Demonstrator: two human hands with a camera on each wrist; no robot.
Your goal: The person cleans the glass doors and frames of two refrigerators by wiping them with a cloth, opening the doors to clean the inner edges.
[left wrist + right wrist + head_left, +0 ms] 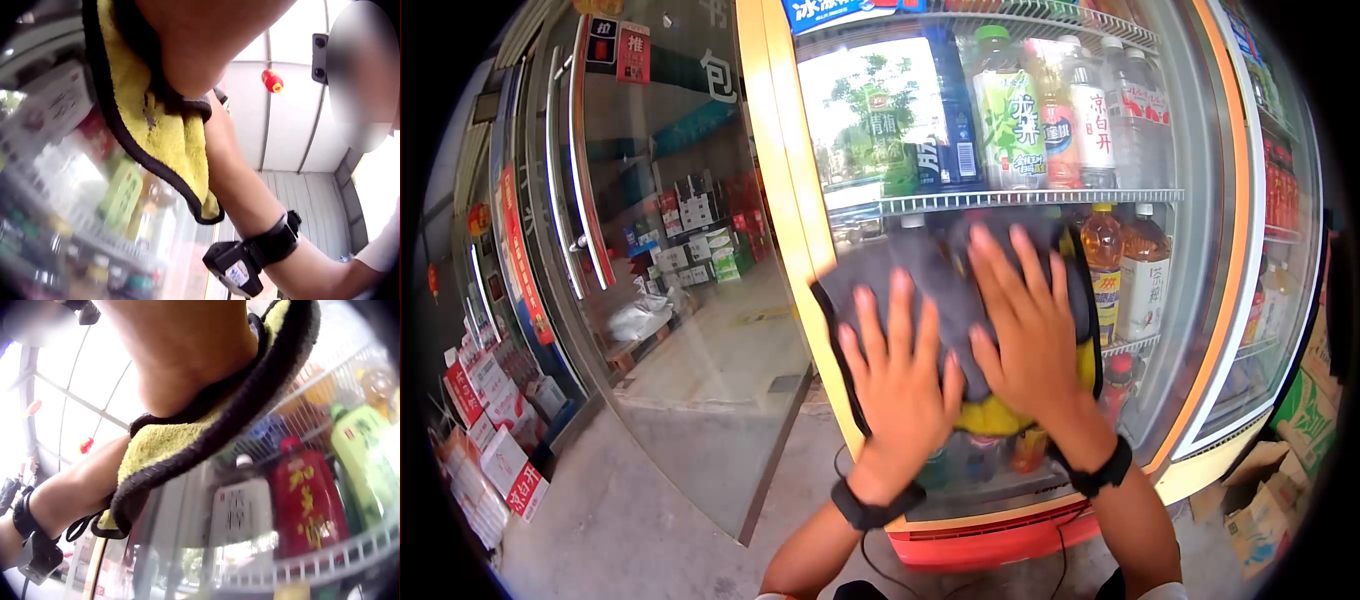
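A grey and yellow cloth with black edging (960, 300) lies spread against the glass door of a drinks fridge (1000, 485). Both hands press flat on it side by side, fingers straight and pointing up: the left hand (900, 365) on its left part, the right hand (1030, 340) on its right. In the left wrist view the cloth's yellow side (169, 144) hangs in folds below the hand. The right wrist view has the cloth (169, 450) between the hand (181, 356) and the glass. The palms' contact side is hidden.
Bottles (1012, 110) stand on wire shelves behind the glass. A glass door with long metal handles (580, 180) is at the left, stacked boxes (495, 400) beyond it. A second fridge (1260, 260) and cardboard (1265, 510) are at the right. Thin cables hang near the wrists.
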